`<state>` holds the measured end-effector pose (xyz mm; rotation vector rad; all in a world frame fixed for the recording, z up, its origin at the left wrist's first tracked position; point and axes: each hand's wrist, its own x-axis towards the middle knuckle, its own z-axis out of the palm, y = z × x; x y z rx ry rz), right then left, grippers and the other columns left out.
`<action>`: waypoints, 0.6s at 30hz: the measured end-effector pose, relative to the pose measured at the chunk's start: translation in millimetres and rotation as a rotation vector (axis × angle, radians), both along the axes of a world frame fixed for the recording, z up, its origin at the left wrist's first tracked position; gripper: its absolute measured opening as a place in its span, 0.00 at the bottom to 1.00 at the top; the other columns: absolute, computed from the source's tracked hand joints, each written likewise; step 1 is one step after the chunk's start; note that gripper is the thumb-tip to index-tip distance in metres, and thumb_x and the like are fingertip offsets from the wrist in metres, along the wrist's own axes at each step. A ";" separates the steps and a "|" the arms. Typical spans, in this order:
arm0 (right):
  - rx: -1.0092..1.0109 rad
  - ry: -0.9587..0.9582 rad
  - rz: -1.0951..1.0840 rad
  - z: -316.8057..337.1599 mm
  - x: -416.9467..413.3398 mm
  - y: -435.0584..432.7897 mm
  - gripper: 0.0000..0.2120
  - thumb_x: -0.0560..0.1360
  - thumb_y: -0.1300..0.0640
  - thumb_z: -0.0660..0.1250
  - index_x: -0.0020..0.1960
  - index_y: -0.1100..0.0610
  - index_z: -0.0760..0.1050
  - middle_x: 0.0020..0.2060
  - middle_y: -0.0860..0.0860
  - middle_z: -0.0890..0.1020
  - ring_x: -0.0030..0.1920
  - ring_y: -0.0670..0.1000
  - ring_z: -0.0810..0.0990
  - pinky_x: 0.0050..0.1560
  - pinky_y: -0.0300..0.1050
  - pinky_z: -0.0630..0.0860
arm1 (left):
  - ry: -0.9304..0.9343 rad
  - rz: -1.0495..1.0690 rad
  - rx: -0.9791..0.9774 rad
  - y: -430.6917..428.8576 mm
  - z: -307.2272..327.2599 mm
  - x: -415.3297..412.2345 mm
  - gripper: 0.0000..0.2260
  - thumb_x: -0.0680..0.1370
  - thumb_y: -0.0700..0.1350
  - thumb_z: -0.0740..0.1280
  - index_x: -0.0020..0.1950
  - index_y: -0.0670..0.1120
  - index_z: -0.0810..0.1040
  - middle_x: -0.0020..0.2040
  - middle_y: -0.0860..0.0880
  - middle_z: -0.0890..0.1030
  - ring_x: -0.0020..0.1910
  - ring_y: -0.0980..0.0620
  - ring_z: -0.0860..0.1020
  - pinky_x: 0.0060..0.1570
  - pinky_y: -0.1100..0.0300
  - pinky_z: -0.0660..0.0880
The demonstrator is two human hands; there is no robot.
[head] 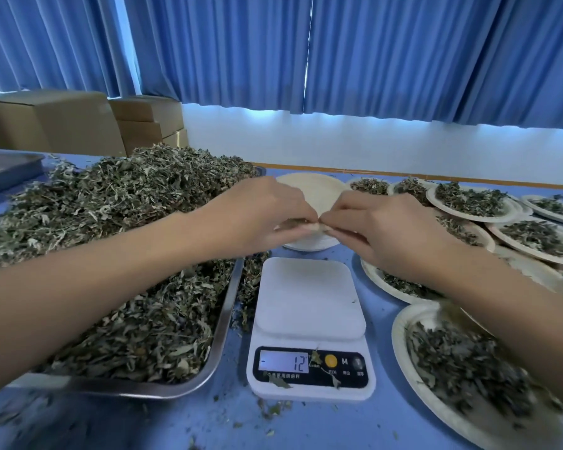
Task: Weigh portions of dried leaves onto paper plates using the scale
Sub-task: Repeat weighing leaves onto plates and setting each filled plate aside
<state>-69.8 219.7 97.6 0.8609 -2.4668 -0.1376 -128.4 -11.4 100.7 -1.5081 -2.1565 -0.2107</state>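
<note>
Blue table | scale bare, display 12 | left hand, right hand both pinching near rim of empty paper plates

It looks like a plain workroom for bulk sorting and packing. A steel tray heaped with dried leaves, a small digital scale and many filled paper plates crowd a blue table. Cardboard boxes are stacked by a white wall, under long blue curtains.
</note>
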 end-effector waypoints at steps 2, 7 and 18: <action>-0.013 0.012 0.062 -7.5 23.9 -1.4 0.21 0.84 0.44 0.54 0.57 0.51 0.84 0.50 0.49 0.83 0.35 0.58 0.82 0.29 0.52 0.76 | -0.075 -0.038 0.005 -6.8 -7.6 20.1 0.08 0.81 0.48 0.70 0.56 0.46 0.84 0.46 0.51 0.83 0.45 0.47 0.80 0.47 0.47 0.77; -0.193 0.137 0.143 -29.2 74.0 -13.3 0.17 0.83 0.47 0.61 0.49 0.55 0.84 0.42 0.50 0.82 0.27 0.55 0.77 0.21 0.48 0.72 | -0.255 -0.084 -0.046 -13.4 -31.9 57.2 0.06 0.78 0.47 0.73 0.54 0.47 0.84 0.46 0.54 0.83 0.44 0.54 0.79 0.48 0.53 0.78; -0.116 -0.204 0.393 -86.5 139.0 -84.5 0.20 0.83 0.49 0.64 0.32 0.51 0.70 0.29 0.46 0.62 0.27 0.51 0.61 0.25 0.45 0.66 | -0.465 0.437 0.077 -31.1 -29.0 20.9 0.11 0.82 0.52 0.66 0.60 0.50 0.82 0.56 0.49 0.84 0.56 0.48 0.81 0.57 0.49 0.77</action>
